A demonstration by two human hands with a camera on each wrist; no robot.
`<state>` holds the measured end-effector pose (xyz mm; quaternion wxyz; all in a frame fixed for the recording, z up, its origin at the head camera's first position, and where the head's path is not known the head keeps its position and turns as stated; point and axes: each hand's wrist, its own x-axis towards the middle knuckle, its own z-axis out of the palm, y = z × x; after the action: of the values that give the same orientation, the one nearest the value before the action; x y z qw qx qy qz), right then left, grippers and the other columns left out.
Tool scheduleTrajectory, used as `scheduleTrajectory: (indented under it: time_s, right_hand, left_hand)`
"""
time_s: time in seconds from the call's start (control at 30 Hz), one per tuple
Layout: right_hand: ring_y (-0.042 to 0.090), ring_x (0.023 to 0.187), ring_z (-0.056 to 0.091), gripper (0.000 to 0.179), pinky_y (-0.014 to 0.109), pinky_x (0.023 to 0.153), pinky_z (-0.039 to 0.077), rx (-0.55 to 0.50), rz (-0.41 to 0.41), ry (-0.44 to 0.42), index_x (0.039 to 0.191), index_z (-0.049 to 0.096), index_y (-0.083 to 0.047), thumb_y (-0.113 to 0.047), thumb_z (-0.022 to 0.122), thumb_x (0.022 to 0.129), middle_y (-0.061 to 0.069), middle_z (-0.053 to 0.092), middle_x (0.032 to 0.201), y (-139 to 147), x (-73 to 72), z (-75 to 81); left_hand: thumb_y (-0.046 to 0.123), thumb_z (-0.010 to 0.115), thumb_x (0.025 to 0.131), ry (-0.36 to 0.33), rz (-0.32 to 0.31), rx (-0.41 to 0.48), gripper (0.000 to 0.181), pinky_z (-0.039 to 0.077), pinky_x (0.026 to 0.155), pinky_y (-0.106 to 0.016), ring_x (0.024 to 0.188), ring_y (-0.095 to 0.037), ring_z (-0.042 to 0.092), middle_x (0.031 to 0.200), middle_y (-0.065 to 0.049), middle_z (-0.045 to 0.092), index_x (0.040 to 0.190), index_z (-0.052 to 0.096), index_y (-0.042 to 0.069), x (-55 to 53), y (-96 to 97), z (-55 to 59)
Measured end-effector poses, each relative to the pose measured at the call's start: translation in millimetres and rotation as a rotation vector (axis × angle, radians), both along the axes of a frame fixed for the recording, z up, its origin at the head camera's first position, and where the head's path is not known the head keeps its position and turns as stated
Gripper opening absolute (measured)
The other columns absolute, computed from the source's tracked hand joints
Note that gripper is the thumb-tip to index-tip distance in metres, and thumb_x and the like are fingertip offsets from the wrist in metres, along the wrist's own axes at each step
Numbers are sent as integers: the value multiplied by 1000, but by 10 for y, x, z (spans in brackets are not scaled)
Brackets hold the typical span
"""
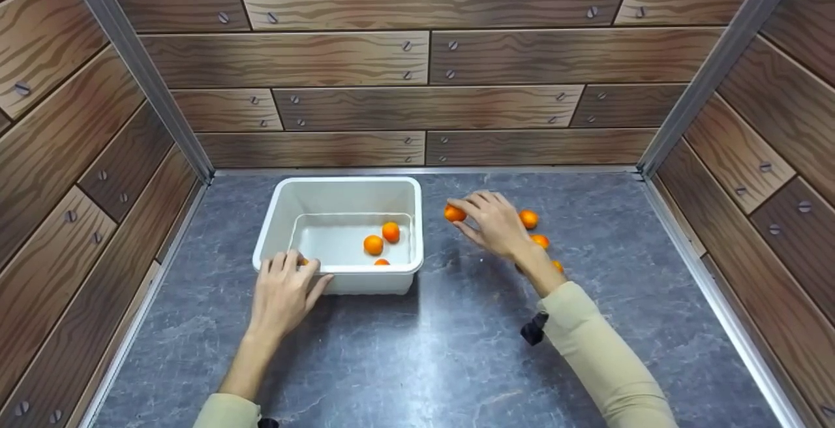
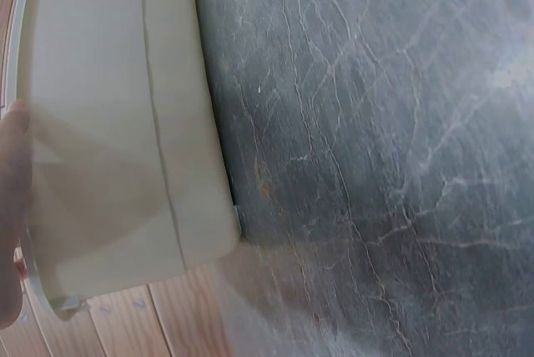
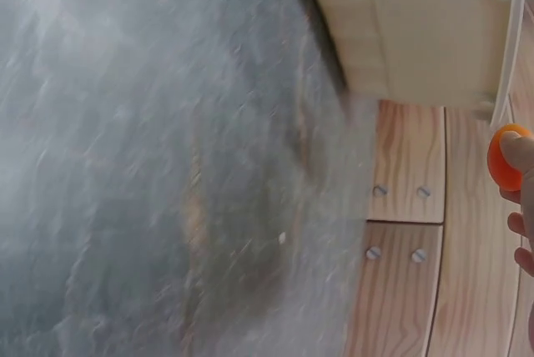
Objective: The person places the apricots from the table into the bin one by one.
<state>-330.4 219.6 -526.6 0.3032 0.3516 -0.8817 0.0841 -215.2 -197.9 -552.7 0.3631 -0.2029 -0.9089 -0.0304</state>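
A white plastic tub (image 1: 339, 279) stands on the table, with several mandarins (image 1: 373, 244) on its floor. My left hand (image 1: 282, 294) grips its near rim at the left corner, fingers over the edge and thumb outside. A sliver of orange shows between those fingers; whether it is touched cannot be seen. To the right of the tub, my right hand (image 1: 492, 222) pinches a mandarin (image 1: 455, 213) between thumb and fingers, above the table. In the right wrist view this mandarin (image 3: 505, 158) appears near the tub's rim.
Beyond the right hand, more mandarins (image 1: 529, 219) lie in a loose row on the grey marbled table (image 1: 417, 363), partly hidden by the hand and wrist. Wood-patterned walls (image 1: 417, 56) with metal edging enclose the table at the back and both sides.
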Motion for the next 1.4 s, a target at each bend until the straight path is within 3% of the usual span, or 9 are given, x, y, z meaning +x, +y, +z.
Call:
scheduleTrajectory:
  time_s: [0.37, 0.73, 1.0, 1.4]
  right_hand:
    - [28, 110, 71, 43, 46, 100, 57, -68, 75, 31, 134, 72, -16, -31, 79, 94, 6, 78, 117, -277, 83, 251]
    - [26, 111, 71, 43, 44, 102, 56, -64, 149, 52, 131, 72, -15, -30, 81, 92, 5, 78, 117, -569, 142, 321]
    - [24, 110, 72, 43, 39, 99, 57, -10, 200, 86, 130, 72, -17, -33, 81, 92, 3, 78, 116, -819, 167, 375]
    - [21, 107, 72, 44, 35, 96, 58, 104, 260, 33, 135, 70, -19, -36, 76, 96, 0, 78, 117, -1083, 228, 342]
  left_hand:
    - [51, 66, 96, 7, -4, 3, 36, 44, 79, -48, 86, -33, 56, 93, -14, 62, 98, 66, 15, -4, -2, -11]
    - [50, 67, 96, 7, -5, 15, 36, 44, 76, -48, 84, -34, 55, 91, -14, 61, 97, 66, 15, -7, 3, -20]
    - [51, 66, 96, 29, -16, 26, 37, 43, 75, -47, 84, -33, 53, 91, -13, 60, 96, 65, 14, -24, -3, -36]
    - [51, 66, 96, 17, -14, 16, 36, 43, 76, -47, 84, -33, 54, 91, -14, 60, 96, 65, 15, -27, 2, -24]
